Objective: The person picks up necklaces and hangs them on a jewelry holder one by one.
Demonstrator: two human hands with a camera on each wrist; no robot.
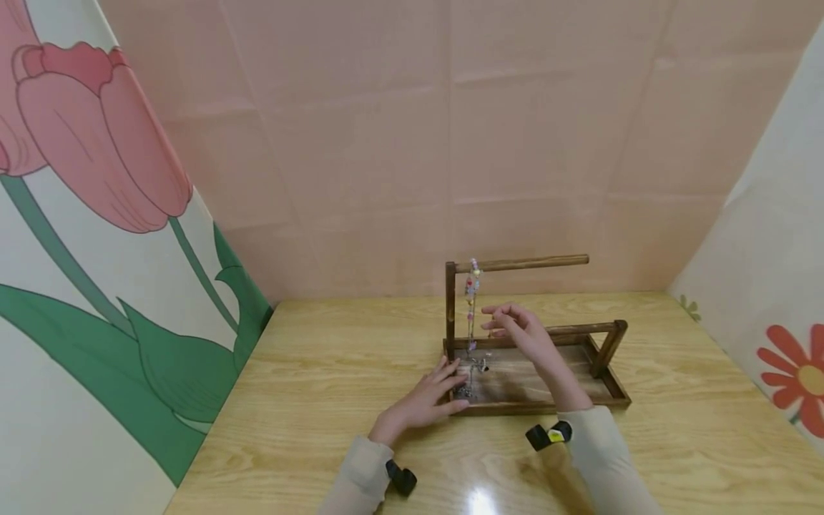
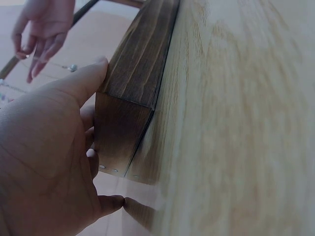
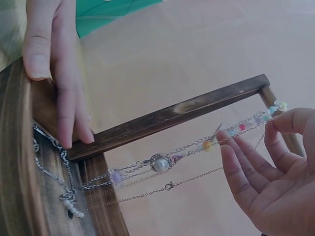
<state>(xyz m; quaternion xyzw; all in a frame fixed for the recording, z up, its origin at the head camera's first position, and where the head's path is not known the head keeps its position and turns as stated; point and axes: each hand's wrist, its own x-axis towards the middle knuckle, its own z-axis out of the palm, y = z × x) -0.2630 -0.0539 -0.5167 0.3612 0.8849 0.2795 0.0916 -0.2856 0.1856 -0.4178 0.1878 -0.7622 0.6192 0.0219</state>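
Observation:
A dark wooden jewelry stand [image 1: 534, 409] has a tray base and an upper bar. Beaded and chain necklaces [image 1: 471, 304] hang from that bar's left end. In the right wrist view, a round pearl ornament [image 3: 160, 163] hangs among the strands. Just right of them, my right hand [image 1: 526, 332] pinches a thin chain [image 3: 140, 196] between thumb and forefinger; its exact end is hard to make out. My left hand [image 1: 421, 402] rests on the tray's left front corner, fingers extended along the left rim and thumb at the front. Silver chains [image 3: 64, 184] lie in the tray's left end.
The stand sits on a light wood-grain table [image 1: 309, 400]. A lower bar [image 1: 579, 329] runs along the tray's back to a short right post [image 1: 608, 349]. Behind is a pink sheet [image 1: 360, 157]; flower-printed sheets hang at both sides.

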